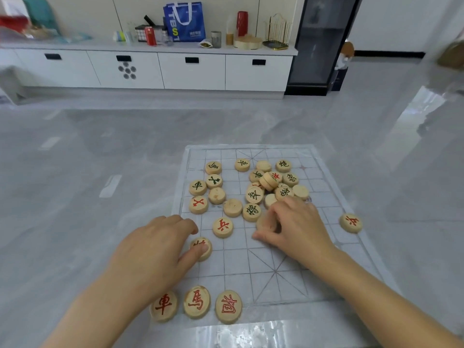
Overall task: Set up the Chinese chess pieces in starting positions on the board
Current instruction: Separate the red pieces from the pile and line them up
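A clear plastic chess board (276,272) lies on the grey floor. Three red pieces stand in a row on its near edge: chariot (163,307), horse (196,302) and elephant (228,306). My left hand (153,249) presses its thumb on a red piece (202,247) at the board's left side. My right hand (293,227) pinches a blank-faced piece (266,222) near the middle. A red soldier (222,227) lies between the hands, another (350,223) at the right edge. Several mixed pieces are heaped (268,184) on the far half.
A white cabinet (175,71) with a cluttered top runs along the far wall, a dark glass-door unit (319,43) to its right. Grey glossy floor (88,172) surrounds the board.
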Demonstrator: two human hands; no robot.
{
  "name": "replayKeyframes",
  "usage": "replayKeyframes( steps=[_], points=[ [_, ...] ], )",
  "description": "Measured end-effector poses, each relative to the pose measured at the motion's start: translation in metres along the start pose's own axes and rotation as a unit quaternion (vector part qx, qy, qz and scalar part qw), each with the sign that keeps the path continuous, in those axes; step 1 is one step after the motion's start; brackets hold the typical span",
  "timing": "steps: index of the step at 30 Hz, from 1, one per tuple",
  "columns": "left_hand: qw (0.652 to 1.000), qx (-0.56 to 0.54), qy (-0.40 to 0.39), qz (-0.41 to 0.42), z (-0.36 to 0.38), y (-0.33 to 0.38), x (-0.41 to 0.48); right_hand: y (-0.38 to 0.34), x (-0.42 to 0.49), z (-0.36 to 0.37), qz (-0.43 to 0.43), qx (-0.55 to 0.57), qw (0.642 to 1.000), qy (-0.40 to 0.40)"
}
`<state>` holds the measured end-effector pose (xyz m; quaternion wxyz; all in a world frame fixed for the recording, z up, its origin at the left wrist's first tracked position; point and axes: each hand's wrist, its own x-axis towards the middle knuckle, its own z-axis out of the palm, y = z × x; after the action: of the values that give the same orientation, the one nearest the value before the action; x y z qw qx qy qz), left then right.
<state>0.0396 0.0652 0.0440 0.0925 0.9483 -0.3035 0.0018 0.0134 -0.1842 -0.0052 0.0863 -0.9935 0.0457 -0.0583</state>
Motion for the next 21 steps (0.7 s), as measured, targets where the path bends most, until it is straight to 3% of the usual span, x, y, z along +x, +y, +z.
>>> replayKeyframes(
  steps=[8, 12, 15, 19, 21],
  points=[
    [1.000, 0.002, 0.005, 0.002, -0.001, -0.001, -0.001, 0.003, 0.003, -0.002, 0.002, -0.003, 1.000, -0.006],
    [1.000, 0.000, 0.010, 0.003, -0.002, 0.000, 0.000, 0.010, 0.018, -0.018, 0.065, 0.139, 0.988, 0.028],
    [1.000, 0.000, 0.009, 0.003, -0.002, 0.000, 0.000, 0.025, 0.048, -0.021, 0.092, 0.142, 0.983, 0.068],
    [1.000, 0.003, 0.004, 0.002, -0.001, -0.002, 0.000, 0.030, 0.078, -0.019, 0.061, 0.084, 0.993, -0.047],
    [1.000, 0.001, 0.006, 0.002, -0.001, -0.004, 0.000, 0.029, 0.081, -0.017, 0.046, 0.074, 0.995, -0.041]
  ],
)
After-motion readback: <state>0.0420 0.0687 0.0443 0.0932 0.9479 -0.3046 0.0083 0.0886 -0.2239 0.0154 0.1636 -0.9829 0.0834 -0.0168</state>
